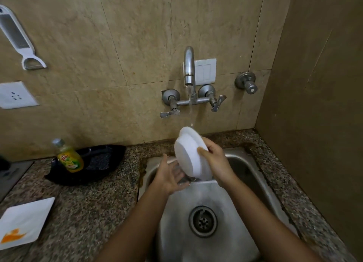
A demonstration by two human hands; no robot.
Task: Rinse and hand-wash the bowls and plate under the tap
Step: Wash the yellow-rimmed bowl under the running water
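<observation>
A white bowl (189, 153) is tilted on edge over the steel sink (253, 175), its underside facing me. My right hand (215, 159) grips its right rim. Water runs from the tap (189, 65) onto the bowl's upper edge. My left hand (170, 175) is open, palm up, just under and left of the bowl, touching its lower side. A white square plate (25, 220) with an orange smear lies on the counter at the far left.
A yellow dish-soap bottle (68, 157) leans in a black dish (110, 157) holding a dark scrubber, left of the sink. The sink drain (203, 221) is uncovered. Tap handles and a side valve (246, 83) stick out from the tiled wall. A side wall stands at the right.
</observation>
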